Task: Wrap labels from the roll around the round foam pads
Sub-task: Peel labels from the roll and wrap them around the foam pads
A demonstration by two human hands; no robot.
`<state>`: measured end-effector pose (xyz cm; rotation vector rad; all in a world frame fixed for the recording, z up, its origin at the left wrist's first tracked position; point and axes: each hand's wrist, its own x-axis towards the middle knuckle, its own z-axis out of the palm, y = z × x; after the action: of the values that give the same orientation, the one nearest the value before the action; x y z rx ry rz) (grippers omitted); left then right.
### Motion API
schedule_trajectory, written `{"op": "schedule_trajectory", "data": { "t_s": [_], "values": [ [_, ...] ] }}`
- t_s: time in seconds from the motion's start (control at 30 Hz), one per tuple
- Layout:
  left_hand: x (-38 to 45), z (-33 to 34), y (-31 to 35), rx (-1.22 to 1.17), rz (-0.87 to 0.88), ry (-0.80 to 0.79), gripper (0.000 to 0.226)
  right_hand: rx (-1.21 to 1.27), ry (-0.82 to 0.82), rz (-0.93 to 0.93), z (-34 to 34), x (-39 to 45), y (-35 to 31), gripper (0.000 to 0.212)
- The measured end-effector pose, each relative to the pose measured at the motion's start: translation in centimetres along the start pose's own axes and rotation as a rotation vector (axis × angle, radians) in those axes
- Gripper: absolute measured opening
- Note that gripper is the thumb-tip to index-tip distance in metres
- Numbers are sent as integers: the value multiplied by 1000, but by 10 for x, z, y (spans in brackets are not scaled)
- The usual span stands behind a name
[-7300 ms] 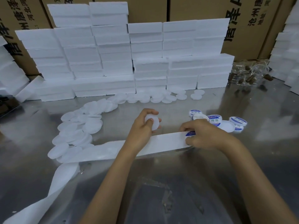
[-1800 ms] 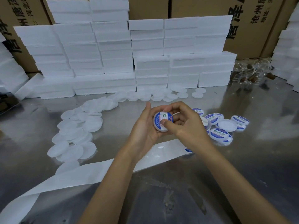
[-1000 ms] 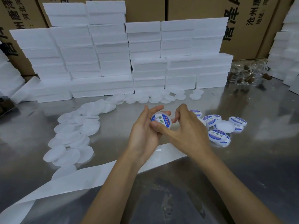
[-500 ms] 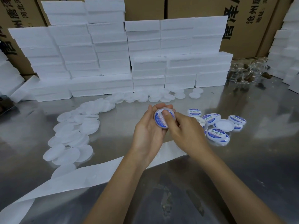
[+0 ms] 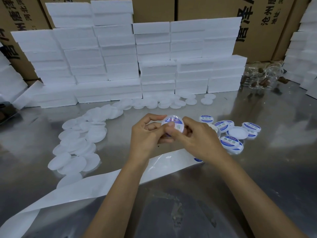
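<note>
Currently: round foam pad (image 5: 173,125) held above table centre, tilted face toward camera, blue-and-white label partly visible on it, print blurred. Gripped between both hands. Left hand (image 5: 145,136) curled around near-left edge, forefinger arched over far rim, thumb across lower face. Right hand (image 5: 197,140) curled on right edge, thumb pressing label on face. Fingers of both clamped on pad; none free.

Step judged: smoothing label down onto pad, near end of one wrap cycle. Whether label edge fully seated: cannot tell, thumbs cover it.

Just right of hands: labelled pads (image 5: 229,141), loose cluster, one plain white face among them. Near side of hands: backing strip (image 5: 96,184) running from near-left corner toward right, end hidden under right wrist, blue label fragment (image 5: 198,159) showing there. Left and far: bare foam discs (image 5: 77,146), overlapping trail curving toward far centre. Far edge: stacked foam blocks (image 5: 154,69), cardboard cartons (image 5: 257,23) behind. Steel table (image 5: 257,186) reflective.

Next move, judged: final press around rim, release pad onto right cluster, left hand to bare disc, right hand to strip end for next label. Needs clean peel and centred placement; foam light, likely to shift under sticky label.
</note>
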<state>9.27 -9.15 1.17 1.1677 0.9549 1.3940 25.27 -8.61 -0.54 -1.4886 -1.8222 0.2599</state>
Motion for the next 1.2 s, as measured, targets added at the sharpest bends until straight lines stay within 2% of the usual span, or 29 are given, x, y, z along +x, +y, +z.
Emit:
{"op": "schedule_trajectory", "data": {
  "t_s": [0.13, 0.33, 0.43, 0.53, 0.7, 0.9, 1.07, 1.2],
  "values": [
    [1, 1, 0, -16, 3, 11, 18, -44, 51, -29, -1, -1, 0, 69],
    [1, 1, -3, 10, 11, 38, 15, -88, 78, -94, 2, -3, -4, 52],
    [1, 2, -3, 42, -1, -14, 15, -113, 106, -99, 3, -4, -4, 45],
    [1, 5, -4, 63, -6, -55, 20, -162, 107, -66, 5, -2, -4, 49],
    [2, 3, -6, 53, 1, 22, 16, 51, 22, -18, 0, -2, -3, 53],
    [2, 2, -10, -31, -16, 84, 13, 87, -27, -7, 2, 0, -3, 50],
    [6, 0, -15, 33, -51, 75, 22, -62, 143, 71, -17, 8, 19, 43],
    [9, -6, -16, 78, -106, 73, 25, -132, 320, 354, -44, 17, 60, 42]
  ]
}}
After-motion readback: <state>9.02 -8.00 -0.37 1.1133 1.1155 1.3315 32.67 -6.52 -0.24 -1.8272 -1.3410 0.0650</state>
